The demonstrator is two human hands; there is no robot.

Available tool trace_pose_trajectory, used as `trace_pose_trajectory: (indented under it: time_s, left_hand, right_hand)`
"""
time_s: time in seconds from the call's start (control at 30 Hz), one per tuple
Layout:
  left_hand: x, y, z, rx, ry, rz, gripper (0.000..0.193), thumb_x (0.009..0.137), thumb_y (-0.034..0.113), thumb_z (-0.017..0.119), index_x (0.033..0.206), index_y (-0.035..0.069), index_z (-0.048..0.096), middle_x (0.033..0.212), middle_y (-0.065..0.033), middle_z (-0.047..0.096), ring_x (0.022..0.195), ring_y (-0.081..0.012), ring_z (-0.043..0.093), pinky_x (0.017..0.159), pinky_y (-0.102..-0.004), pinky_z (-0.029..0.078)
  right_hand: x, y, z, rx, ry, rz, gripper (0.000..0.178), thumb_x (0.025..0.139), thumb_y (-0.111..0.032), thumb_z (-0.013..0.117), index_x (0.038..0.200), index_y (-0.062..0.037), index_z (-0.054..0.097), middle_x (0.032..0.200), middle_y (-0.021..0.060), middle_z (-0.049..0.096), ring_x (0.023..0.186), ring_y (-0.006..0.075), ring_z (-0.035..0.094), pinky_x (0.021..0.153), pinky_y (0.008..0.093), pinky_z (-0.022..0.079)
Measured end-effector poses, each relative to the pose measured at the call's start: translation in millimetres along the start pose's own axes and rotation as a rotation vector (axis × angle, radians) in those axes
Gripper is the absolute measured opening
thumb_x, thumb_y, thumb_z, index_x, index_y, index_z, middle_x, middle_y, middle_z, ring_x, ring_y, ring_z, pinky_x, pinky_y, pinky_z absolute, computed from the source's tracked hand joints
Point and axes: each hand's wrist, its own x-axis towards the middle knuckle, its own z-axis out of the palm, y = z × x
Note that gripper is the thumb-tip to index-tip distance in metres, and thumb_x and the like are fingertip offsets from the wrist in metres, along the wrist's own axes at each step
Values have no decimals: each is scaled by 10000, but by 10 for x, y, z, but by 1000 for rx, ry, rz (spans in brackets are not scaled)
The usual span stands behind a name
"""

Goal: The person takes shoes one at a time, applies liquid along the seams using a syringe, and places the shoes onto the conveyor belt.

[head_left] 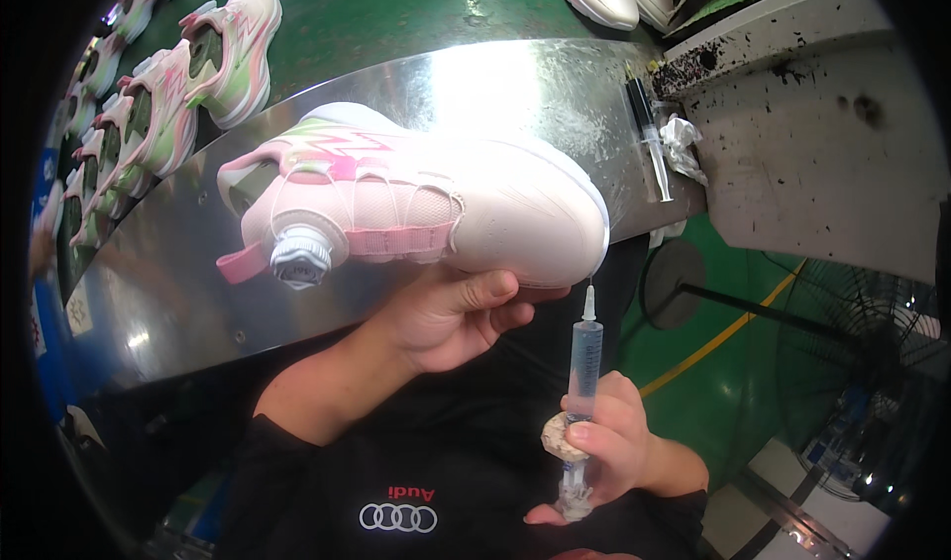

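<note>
the left grip (446, 322) clasps the pink shoe (520, 199) just beyond it, while the right grip (616, 441) grasps a syringe (585, 362) whose tip (589, 305), ahead of that grip near the toe (582, 233), could scratch it if either wavers.

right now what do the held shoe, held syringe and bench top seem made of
Held shoe: smooth, satiny toe, perhaps synthetic leather; visible weave suggests mesh behind. Held syringe: glossy, clear barrel, likely plastic. Bench top: mirror-like glare and scuffs suggest polished metal.

The nearer syringe (585, 362) is before the shoe (416, 199) (toe end (565, 218)).
</note>
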Motion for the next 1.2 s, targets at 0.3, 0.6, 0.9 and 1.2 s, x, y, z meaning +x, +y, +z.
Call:
trace_pose_trajectory:
  time_s: [0.3, 0.6, 0.9, 1.2]
  left_hand:
    - [-34, -4, 54, 50, 45, 1, 432, 840, 150, 625, 1234, 76, 464, 1163, -114, 565, 1073, -239, 567, 727, -213, 529]
    - [-91, 24, 42, 14, 78, 13, 357, 845, 126, 620, 1177, 47, 514, 1135, -124, 585, 1030, -223, 587, 746, -231, 535]
    - [-795, -55, -245, -2, 123, -12, 614, 736, 77, 691, 1282, 34, 412, 1198, -129, 545, 1074, -280, 560, 912, -422, 457]
    - [-812, 588, -12, 568, 381, 214, 840, 609, 98, 742, 1322, -6, 310, 1231, -131, 496, 1120, -228, 517, 980, -369, 397]
  right_hand:
    - [-17, 36, 82, -170, 23, -83, 704, 654, -505, 722, 1123, -35, 489, 982, 122, 535, 679, 222, 468, 556, 326, 344]
    - [-38, -5, 123, -159, 9, -80, 730, 627, -524, 731, 1113, -37, 485, 931, 112, 524, 674, 232, 469, 558, 338, 354]
    - [33, 796, -170, -297, 154, -133, 1049, 639, -578, 720, 1356, 1, 220, 1173, 186, 390, 1035, 303, 415, 879, 411, 352]
    - [735, 1552, 27, -303, 261, -89, 909, 602, -452, 792, 1240, 13, 341, 1068, 182, 447, 911, 313, 472, 808, 400, 402]
